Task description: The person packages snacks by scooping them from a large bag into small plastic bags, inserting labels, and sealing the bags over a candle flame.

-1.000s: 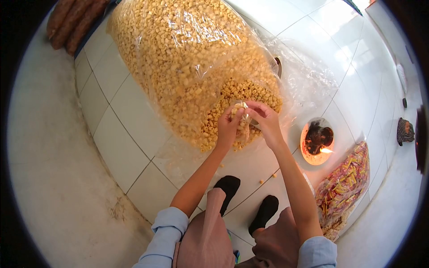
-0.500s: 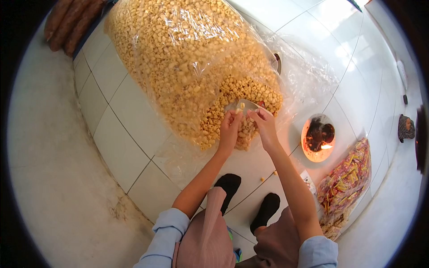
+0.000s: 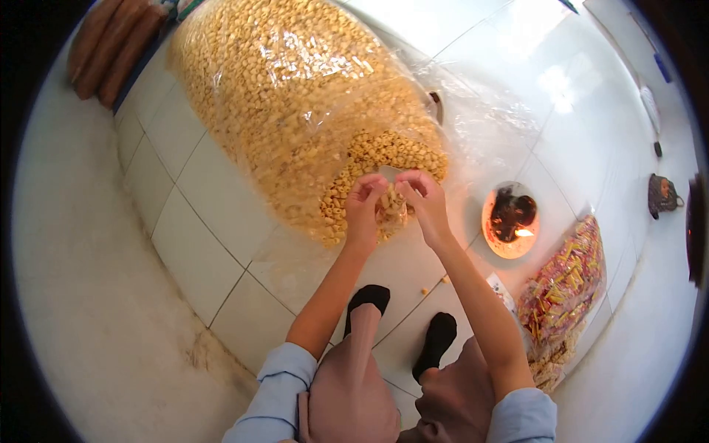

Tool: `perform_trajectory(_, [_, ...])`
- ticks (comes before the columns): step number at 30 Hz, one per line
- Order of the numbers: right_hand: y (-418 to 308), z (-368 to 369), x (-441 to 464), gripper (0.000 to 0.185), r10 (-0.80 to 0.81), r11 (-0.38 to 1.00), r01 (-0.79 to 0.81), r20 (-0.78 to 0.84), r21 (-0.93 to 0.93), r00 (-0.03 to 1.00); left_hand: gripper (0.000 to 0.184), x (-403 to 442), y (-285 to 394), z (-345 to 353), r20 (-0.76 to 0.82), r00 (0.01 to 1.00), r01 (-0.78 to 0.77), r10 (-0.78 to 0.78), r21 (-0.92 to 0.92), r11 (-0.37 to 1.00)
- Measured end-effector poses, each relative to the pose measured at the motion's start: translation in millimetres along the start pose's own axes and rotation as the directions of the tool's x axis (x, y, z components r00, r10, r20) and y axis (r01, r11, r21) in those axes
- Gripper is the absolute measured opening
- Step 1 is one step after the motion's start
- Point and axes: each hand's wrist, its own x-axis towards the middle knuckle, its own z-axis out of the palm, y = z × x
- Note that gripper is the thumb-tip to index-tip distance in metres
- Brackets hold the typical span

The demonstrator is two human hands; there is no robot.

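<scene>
My left hand (image 3: 362,208) and my right hand (image 3: 426,201) are both closed, pinching the top edge of a small clear plastic bag (image 3: 391,208). Light-brown snack pieces fill its lower part. Just beyond my fingers shows a bit of a pale, scoop-like thing (image 3: 389,172), mostly hidden. Behind the hands lies a huge clear bag of ring-shaped snacks (image 3: 295,96), its open end toward me with loose snacks (image 3: 399,150) in the mouth.
A plate (image 3: 509,251) with a dark burnt middle and a small flame (image 3: 524,232) stands right of my hands. Nearer me leans a bag of red-and-yellow packets (image 3: 561,284). Brown long bundles (image 3: 114,48) lie far left. My black-socked feet (image 3: 436,343) are on the tiles.
Both hands now sit a little lower and grip the small bag's top edge, with its contents showing between them. The whole view has shifted slightly.
</scene>
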Motion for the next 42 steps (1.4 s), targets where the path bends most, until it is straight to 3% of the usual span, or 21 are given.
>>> perform_trajectory(4, [-55.6,-17.6,-27.8,0.020,-0.139,0.990,0.139,-0.030,0.002,0.990,0.009,-32.0,31.4,32.4,0.138,0.990,-0.027,0.027,-0.004,1.000])
perform_trajectory(6, [-88.4,-27.5,-54.0,0.020,-0.185,0.982,0.181,-0.073,-0.055,0.980,0.014,-54.7,46.3,53.2,0.279,0.957,-0.063,0.083,-0.080,0.995])
perform_trajectory(10, [-151.7,-47.0,-116.5,0.019,-0.279,0.958,0.255,-0.203,-0.133,0.939,0.026,-126.4,91.3,104.9,0.401,0.910,-0.043,0.109,-0.170,0.985])
perform_trajectory(12, [-183.2,-57.3,-149.9,0.017,-0.378,0.922,0.339,-0.239,-0.188,0.894,0.031,-154.2,103.2,115.0,0.657,0.740,-0.319,0.145,0.154,0.935])
perform_trajectory(13, [-200.0,-62.5,-168.1,0.017,-0.386,0.922,0.360,-0.268,-0.142,0.883,0.029,-167.0,111.1,121.1,0.725,0.689,-0.223,0.007,0.203,0.953])
perform_trajectory(18, [-258.6,-82.0,-250.8,0.017,-0.502,0.857,0.511,-0.314,-0.058,0.806,0.021,-235.5,132.3,161.5,0.835,0.534,-0.411,0.132,0.120,0.904])
perform_trajectory(22, [-279.8,-105.9,-293.4,0.013,-0.612,0.789,0.561,-0.389,-0.249,0.688,0.018,-277.5,131.4,183.4,0.883,0.436,-0.485,0.175,0.067,0.872])
perform_trajectory(27, [-265.2,-146.9,-312.4,0.010,-0.652,0.751,0.597,-0.452,-0.280,0.608,0.019,-298.2,92.3,202.8,0.893,0.434,-0.444,0.121,0.095,0.891])
perform_trajectory(30, [-246.9,-171.8,-319.9,0.010,-0.602,0.792,0.537,-0.525,-0.291,0.602,0.025,-298.9,63.6,212.7,0.899,0.437,-0.410,0.032,0.167,0.896])
perform_trajectory(33, [-225.0,-197.3,-324.6,0.007,-0.636,0.769,0.448,-0.473,-0.456,0.610,0.029,-295.2,28.0,224.6,0.912,0.400,-0.270,-0.088,0.209,0.940])
perform_trajectory(36, [-183.9,-229.0,-322.0,0.007,-0.543,0.839,0.388,-0.561,-0.381,0.625,0.039,-271.9,-34.1,226.9,0.936,0.308,-0.259,-0.171,0.256,0.931])
perform_trajectory(37, [-166.5,-242.7,-321.2,0.007,-0.513,0.858,0.357,-0.584,-0.370,0.628,0.046,-268.7,-57.1,229.2,0.965,0.226,-0.254,-0.132,0.189,0.949])
perform_trajectory(38, [-146.6,-252.9,-320.4,0.007,-0.466,0.885,0.359,-0.593,-0.297,0.657,0.046,-265.7,-78.8,225.4,0.959,0.229,-0.228,-0.168,0.221,0.948])
perform_trajectory(40, [-106.1,-273.9,-317.5,0.007,-0.373,0.922,0.359,-0.592,-0.149,0.714,0.046,-267.4,-112.9,220.5,0.947,0.129,-0.214,-0.294,0.316,0.924])
perform_trajectory(42, [-66.9,-287.0,-313.8,0.007,-0.295,0.953,0.279,-0.588,-0.120,0.753,0.039,-249.0,-162.1,203.2,0.910,0.141,-0.211,-0.389,0.412,0.886])
